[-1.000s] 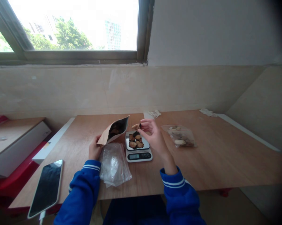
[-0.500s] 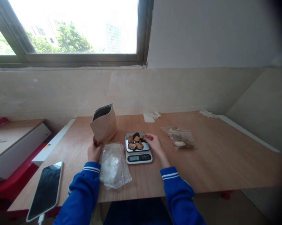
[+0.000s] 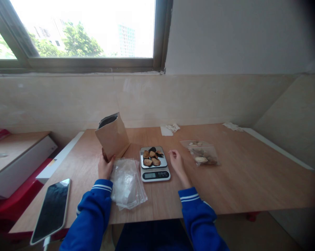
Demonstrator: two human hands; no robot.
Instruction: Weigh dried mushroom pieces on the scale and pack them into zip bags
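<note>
My left hand [image 3: 105, 168] grips the lower edge of a brown kraft paper bag [image 3: 112, 137], which stands tilted on the wooden table [image 3: 238, 174] with its dark lining showing at the mouth. A dark piece shows at the bag's lower corner by my fingers. My right hand [image 3: 177, 163] hangs just right of a digital kitchen scale [image 3: 155, 175], fingertips pinched together with nothing visible in them. Several brown dried pieces [image 3: 152, 157] lie on the scale's steel plate. A clear plastic bag [image 3: 127, 184] lies crumpled below my left hand.
A resealable plastic bag [image 3: 201, 153] of pale and brown pieces lies right of the scale. A smartphone [image 3: 51, 207] rests at the table's left edge. Crumpled tissue [image 3: 173, 128] lies by the far wall, beneath a window.
My right hand has moved back from the scale and no longer holds a piece. The paper bag has gone from tipped sideways over the table to standing nearly upright.
</note>
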